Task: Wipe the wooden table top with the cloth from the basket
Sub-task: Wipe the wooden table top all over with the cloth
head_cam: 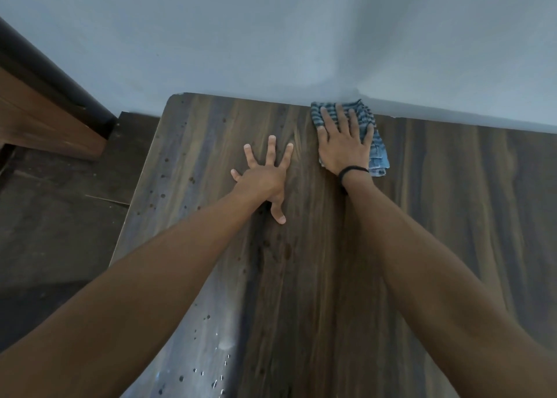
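1. The right hand [342, 144] lies palm down on the cloth [379, 156]. Its fingers are straight, slightly apart, and point toward the wall [271, 36]. It presses the cloth flat and does not curl round it.
2. The cloth is striped blue and grey, and is rumpled. It sits under the right hand on the surface [331, 277]. It shows beyond the fingertips and along the little-finger side as far back as the wrist. Its far edge lies at the foot of the wall; whether they touch cannot be told.
3. The left hand [265, 177] is spread wide, palm down, on bare wood. All four fingers are splayed and the thumb is angled back toward the person. It holds nothing. Whether the palm itself bears on the wood cannot be told.
4. The left hand lies just beside the right hand, slightly nearer the person, and is apart from the cloth.
5. The surface is dark, streaked wood. Its back edge runs along the wall ahead of both hands, with a rounded corner well to the left of the left hand.
6. Droplets [208, 318] and dark spots are scattered left of the left hand and along the left forearm, toward the surface's left edge.
7. A black band [352, 170] circles the right wrist.
8. Beyond that left edge are a dark floor [60, 217] and a piece of brown wooden furniture [39, 120].
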Available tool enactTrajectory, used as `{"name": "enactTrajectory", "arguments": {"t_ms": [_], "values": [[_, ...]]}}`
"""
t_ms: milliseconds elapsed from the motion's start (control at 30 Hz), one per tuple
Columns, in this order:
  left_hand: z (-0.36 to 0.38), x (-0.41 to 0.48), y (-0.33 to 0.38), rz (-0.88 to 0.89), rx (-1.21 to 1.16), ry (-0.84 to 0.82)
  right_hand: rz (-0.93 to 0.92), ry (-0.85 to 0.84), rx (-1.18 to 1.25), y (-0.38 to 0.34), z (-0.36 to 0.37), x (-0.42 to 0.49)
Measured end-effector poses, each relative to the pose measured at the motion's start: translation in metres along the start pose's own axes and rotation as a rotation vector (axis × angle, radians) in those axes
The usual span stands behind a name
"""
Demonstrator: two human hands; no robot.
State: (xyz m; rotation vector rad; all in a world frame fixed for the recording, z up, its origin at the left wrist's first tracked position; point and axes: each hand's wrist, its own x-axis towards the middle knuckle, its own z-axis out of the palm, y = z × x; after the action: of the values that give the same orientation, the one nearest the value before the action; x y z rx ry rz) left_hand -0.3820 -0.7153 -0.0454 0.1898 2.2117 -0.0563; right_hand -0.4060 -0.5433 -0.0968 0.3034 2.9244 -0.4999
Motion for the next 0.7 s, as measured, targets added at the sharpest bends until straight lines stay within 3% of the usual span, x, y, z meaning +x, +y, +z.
{"name": "enactTrajectory", "arguments": {"t_ms": [133,300,433,567,700], "values": [[-0.001,-0.002,0.0,-0.003,-0.003,0.005,-0.193,-0.03,-0.068,0.011,0.003,-0.018],[-0.002,-0.003,0.0,0.011,-0.013,0.002,-0.011,0.009,-0.008,0.004,0.0,-0.001],[-0.002,-0.004,-0.002,0.014,-0.024,0.016,-0.272,-0.074,-0.13,0.015,-0.003,-0.009],[0.0,-0.004,-0.005,0.037,-0.015,0.024,-0.064,-0.025,-0.04,0.018,-0.01,0.013],[0.0,-0.006,-0.006,0.07,-0.021,0.033,-0.107,-0.028,-0.05,-0.003,0.006,-0.03]]}}
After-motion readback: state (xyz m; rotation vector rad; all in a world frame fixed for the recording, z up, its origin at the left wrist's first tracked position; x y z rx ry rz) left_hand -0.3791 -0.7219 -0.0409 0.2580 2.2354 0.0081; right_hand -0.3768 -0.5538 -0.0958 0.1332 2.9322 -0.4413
